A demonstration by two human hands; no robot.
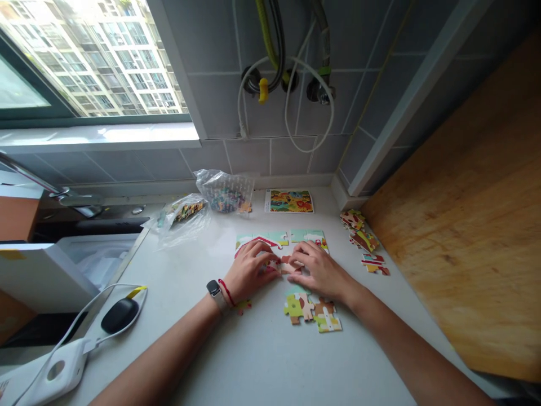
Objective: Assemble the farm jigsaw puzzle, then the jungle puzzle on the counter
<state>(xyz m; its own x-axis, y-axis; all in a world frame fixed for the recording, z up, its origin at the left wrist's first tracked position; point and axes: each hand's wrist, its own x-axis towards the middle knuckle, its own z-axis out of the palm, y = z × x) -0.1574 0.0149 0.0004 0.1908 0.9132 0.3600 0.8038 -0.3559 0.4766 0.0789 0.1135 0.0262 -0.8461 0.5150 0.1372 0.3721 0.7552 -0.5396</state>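
My left hand, with a watch and red band on the wrist, rests on a partly joined jigsaw. Its curled fingers grip the edge of a puzzle piece with red on it. Facing it, my right hand has thumb and fingers closed around a brown and pinkish puzzle piece. Beyond the hands lie a joined section with a red roof line and a pale blue-green section, a narrow gap apart. Nearer me is a green, brown and white cluster of pieces. My left wrist partly covers a small green-red piece.
Loose puzzle pieces are heaped at right beside a wooden panel. A picture card and clear bags of pieces lie near the tiled wall. At left are a white power strip, a black device and a faucet.
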